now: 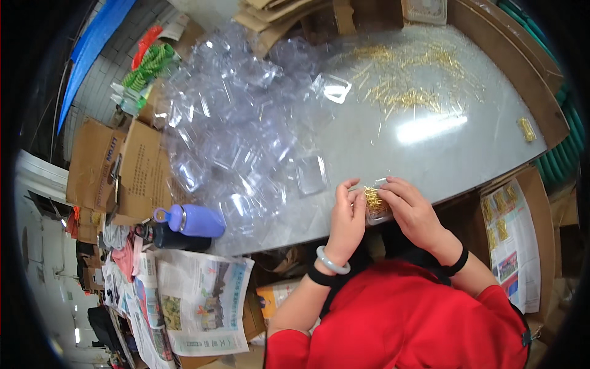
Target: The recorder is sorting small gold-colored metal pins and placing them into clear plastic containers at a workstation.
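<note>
At the table's near edge, a small clear plastic box [380,218] sits between my two hands. A bundle of thin gold-coloured sticks [372,200] fills it, their kind too small to make out. My left hand [348,220] is closed against the box's left side, thumb and fingers by the sticks. From the other side my right hand [413,209] curves over the box, its fingertips at the top edge. A clear flap shows above the sticks, between the fingertips. The palms' inner sides are hidden.
A big heap of clear plastic boxes [233,123] covers the table's left. Loose gold sticks [409,98] lie scattered at the far side; one filled box [526,130] stands far right. A purple bottle [200,220] lies at the left edge. Cardboard walls [528,61] border the right.
</note>
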`<state>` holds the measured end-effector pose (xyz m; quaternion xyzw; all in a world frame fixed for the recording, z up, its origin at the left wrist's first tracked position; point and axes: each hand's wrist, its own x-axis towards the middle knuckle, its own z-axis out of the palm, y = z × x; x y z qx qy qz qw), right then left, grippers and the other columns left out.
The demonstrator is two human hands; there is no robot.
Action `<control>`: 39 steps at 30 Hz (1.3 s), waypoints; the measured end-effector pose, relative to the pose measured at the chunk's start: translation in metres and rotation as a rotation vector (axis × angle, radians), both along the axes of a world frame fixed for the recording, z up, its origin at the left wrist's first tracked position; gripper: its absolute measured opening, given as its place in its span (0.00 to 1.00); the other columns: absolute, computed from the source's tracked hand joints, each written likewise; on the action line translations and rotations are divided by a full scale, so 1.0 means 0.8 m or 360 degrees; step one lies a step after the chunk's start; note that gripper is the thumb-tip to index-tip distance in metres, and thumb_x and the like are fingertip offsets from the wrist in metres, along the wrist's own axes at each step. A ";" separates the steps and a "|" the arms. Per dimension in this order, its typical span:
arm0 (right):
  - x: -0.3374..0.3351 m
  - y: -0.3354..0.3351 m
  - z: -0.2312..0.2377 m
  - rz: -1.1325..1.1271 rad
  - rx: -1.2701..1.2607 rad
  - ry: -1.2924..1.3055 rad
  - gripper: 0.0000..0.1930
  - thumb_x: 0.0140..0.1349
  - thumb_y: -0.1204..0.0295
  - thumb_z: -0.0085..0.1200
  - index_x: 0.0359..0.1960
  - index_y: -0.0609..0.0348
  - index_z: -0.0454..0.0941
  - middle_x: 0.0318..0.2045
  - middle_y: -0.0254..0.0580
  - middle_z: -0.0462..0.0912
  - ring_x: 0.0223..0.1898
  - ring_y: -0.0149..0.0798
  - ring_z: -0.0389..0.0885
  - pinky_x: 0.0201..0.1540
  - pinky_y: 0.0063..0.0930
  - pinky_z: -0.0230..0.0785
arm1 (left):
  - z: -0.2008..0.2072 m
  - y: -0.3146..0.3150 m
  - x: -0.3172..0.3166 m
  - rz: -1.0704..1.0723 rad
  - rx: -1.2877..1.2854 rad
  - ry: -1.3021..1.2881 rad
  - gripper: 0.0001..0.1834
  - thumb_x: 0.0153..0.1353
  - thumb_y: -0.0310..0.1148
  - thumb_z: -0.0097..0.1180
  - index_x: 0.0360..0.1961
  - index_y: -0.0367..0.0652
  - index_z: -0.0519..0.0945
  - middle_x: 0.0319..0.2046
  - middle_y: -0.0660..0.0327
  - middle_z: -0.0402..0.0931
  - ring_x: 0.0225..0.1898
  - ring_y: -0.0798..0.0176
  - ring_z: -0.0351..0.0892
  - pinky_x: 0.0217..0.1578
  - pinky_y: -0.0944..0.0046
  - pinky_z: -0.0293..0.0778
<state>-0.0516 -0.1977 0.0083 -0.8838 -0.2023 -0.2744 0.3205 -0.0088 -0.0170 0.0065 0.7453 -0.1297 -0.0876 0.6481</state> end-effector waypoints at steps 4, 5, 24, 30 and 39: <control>0.018 0.005 -0.004 -0.0115 0.0055 -0.0016 0.22 0.51 0.87 0.56 0.51 0.65 0.78 0.50 0.50 0.79 0.57 0.56 0.78 0.58 0.45 0.75 | 0.008 -0.009 0.020 0.0002 0.0334 -0.0504 0.25 0.78 0.39 0.44 0.65 0.29 0.69 0.55 0.34 0.76 0.56 0.35 0.78 0.55 0.50 0.73; 0.021 0.004 -0.002 -0.0112 0.0057 -0.0007 0.23 0.50 0.88 0.56 0.52 0.65 0.78 0.49 0.50 0.78 0.57 0.56 0.78 0.59 0.45 0.75 | 0.007 -0.011 0.021 -0.0018 0.0345 -0.0609 0.25 0.78 0.40 0.44 0.66 0.30 0.69 0.57 0.35 0.74 0.57 0.36 0.77 0.57 0.50 0.72; -0.021 -0.002 0.005 -0.0129 0.0136 0.0325 0.28 0.63 0.77 0.57 0.66 0.65 0.69 0.61 0.56 0.76 0.66 0.61 0.70 0.71 0.55 0.58 | -0.022 -0.009 0.006 -0.0153 0.0870 -0.1147 0.25 0.70 0.30 0.55 0.65 0.32 0.67 0.69 0.41 0.62 0.70 0.37 0.62 0.67 0.46 0.65; 0.007 -0.022 0.007 -0.0351 0.0165 0.0233 0.19 0.59 0.81 0.58 0.53 0.63 0.77 0.43 0.48 0.83 0.46 0.54 0.79 0.52 0.45 0.71 | -0.015 -0.011 0.006 -0.0162 0.0968 -0.1211 0.24 0.69 0.28 0.55 0.64 0.32 0.69 0.67 0.44 0.65 0.69 0.38 0.63 0.66 0.47 0.66; 0.039 -0.028 0.031 -0.0271 0.0359 0.0637 0.19 0.60 0.79 0.59 0.55 0.63 0.76 0.36 0.46 0.82 0.33 0.47 0.80 0.38 0.36 0.74 | -0.016 -0.009 0.005 -0.0166 0.1002 -0.1295 0.24 0.67 0.26 0.56 0.63 0.33 0.70 0.62 0.47 0.68 0.67 0.38 0.65 0.65 0.47 0.67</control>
